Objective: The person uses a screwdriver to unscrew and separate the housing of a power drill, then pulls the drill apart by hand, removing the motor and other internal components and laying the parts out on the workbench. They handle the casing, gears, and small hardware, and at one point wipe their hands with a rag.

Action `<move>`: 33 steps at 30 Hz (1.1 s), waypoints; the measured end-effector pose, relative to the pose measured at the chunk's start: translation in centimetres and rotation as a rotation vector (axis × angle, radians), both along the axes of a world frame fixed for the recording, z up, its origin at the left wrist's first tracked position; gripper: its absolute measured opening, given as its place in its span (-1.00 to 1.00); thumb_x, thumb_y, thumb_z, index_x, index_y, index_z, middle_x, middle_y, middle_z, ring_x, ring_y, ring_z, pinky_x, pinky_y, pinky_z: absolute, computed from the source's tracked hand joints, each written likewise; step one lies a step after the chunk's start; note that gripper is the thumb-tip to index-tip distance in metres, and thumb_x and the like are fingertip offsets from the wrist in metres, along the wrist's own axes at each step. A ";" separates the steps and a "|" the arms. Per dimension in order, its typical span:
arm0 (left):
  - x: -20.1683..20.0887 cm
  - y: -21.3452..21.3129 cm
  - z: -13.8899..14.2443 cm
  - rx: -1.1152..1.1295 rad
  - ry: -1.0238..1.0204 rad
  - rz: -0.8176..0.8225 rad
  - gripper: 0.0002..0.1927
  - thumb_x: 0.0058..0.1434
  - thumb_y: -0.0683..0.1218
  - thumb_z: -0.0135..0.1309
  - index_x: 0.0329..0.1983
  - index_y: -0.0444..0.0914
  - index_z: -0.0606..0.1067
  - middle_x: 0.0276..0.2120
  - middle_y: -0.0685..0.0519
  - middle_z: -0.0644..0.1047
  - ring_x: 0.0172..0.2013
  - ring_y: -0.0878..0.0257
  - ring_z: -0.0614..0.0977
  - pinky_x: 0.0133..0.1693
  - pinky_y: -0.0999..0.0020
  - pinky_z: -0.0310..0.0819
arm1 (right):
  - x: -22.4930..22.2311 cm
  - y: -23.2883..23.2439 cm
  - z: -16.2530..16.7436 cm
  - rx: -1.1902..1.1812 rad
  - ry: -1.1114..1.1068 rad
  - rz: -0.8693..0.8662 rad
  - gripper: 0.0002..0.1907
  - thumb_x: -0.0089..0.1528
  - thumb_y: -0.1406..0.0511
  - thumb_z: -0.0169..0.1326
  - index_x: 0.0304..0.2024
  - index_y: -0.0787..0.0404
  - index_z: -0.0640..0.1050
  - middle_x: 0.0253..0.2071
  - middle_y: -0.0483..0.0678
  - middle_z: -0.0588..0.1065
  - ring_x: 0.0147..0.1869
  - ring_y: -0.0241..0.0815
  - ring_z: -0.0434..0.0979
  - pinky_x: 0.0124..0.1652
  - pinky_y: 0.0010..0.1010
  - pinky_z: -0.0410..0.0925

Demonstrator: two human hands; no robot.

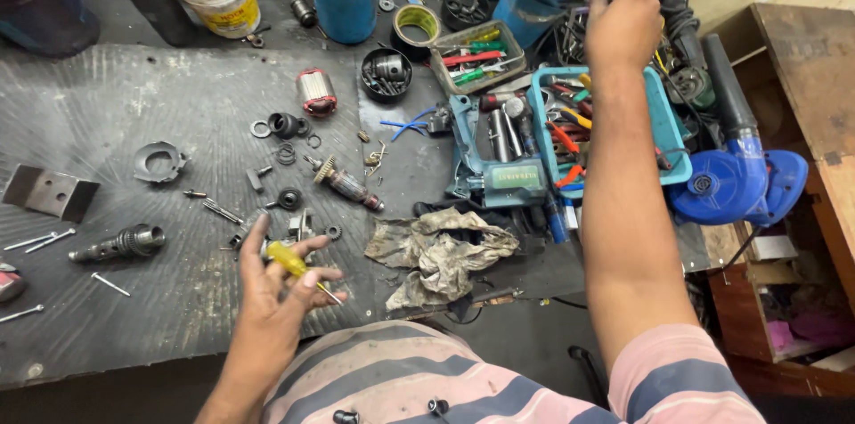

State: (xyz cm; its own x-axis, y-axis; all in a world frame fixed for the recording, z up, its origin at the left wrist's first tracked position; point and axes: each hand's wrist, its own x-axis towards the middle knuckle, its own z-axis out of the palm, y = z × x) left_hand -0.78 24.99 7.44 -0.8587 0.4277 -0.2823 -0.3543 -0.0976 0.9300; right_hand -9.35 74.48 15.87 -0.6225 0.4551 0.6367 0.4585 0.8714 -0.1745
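Yellow plastic handle, thin steel shaft: screwdriver [298, 268] lies loosely across fingers of left hand [276, 286], lower left of frame. Light, stiff, likely greasy; best taken at handle. Right hand [623, 19] reaches into tool clutter, upper right; fingertips hidden, grip unclear. Rag [436, 250] on surface [107, 112] covers something.

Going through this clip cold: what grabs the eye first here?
The right hand stretched far over the blue tool tray toward the tool clutter at the back. Nearer the body, the left hand holds a yellow-handled screwdriver above the dark bench mat. Between them lie a motor armature and a crumpled grey rag.
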 end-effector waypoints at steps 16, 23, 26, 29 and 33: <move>-0.6 3.3 1.6 0.068 -0.193 -0.373 -0.17 0.23 -0.06 0.02 0.55 -0.10 0.00 0.02 -0.17 0.62 -0.30 0.23 0.71 -0.24 0.30 0.69 | 14.2 -22.6 -6.2 -0.455 -0.289 1.188 -0.64 0.14 0.36 0.30 0.00 0.09 0.62 -0.10 -0.01 0.61 -0.05 0.02 0.65 -0.08 -0.25 0.47; -1.1 1.2 0.3 0.085 0.077 -0.243 -0.36 0.42 0.14 -0.25 0.47 -0.24 0.10 0.08 -0.17 0.58 -0.12 0.20 0.64 -0.07 0.23 0.57 | 8.2 -12.0 -8.3 -0.299 -0.014 0.601 -0.74 0.23 0.42 0.27 -0.02 0.13 0.65 -0.10 0.00 0.63 -0.07 -0.01 0.65 -0.12 -0.27 0.48; -0.6 0.4 -0.5 0.086 0.002 -0.214 -0.41 0.42 0.12 -0.23 0.43 -0.25 0.18 0.00 -0.16 0.61 -0.18 0.21 0.63 -0.07 0.23 0.56 | 4.4 -7.4 -7.8 -0.328 -0.009 0.555 -0.65 0.22 0.45 0.24 0.06 0.11 0.66 -0.02 0.02 0.62 0.06 0.01 0.65 0.03 -0.25 0.48; -0.3 -0.5 -1.1 0.062 -0.013 -0.190 -0.44 0.40 0.11 -0.21 0.38 -0.24 0.23 -0.04 -0.13 0.62 -0.20 0.22 0.63 -0.08 0.24 0.56 | 2.0 -5.3 -6.7 -0.262 0.005 0.550 -0.41 0.12 0.42 0.30 0.22 0.20 0.53 0.13 0.15 0.53 0.19 0.14 0.53 0.14 -0.19 0.37; 0.0 -2.4 -2.2 0.057 0.004 -0.151 -0.49 0.41 0.09 -0.17 0.32 -0.27 0.32 -0.06 -0.11 0.63 -0.20 0.24 0.62 -0.08 0.27 0.54 | 2.2 -5.2 -5.8 -0.298 -0.002 0.470 -0.22 0.15 0.42 0.29 0.43 0.22 0.37 0.24 0.22 0.44 0.30 0.21 0.43 0.24 -0.16 0.28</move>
State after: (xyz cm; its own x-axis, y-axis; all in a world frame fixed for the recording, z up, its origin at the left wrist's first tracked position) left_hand -0.75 22.59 5.25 -0.7843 0.5675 -0.2505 -0.3649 -0.0956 0.9261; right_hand -7.12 69.27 10.07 -0.8032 0.2884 0.5212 0.0331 0.8952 -0.4444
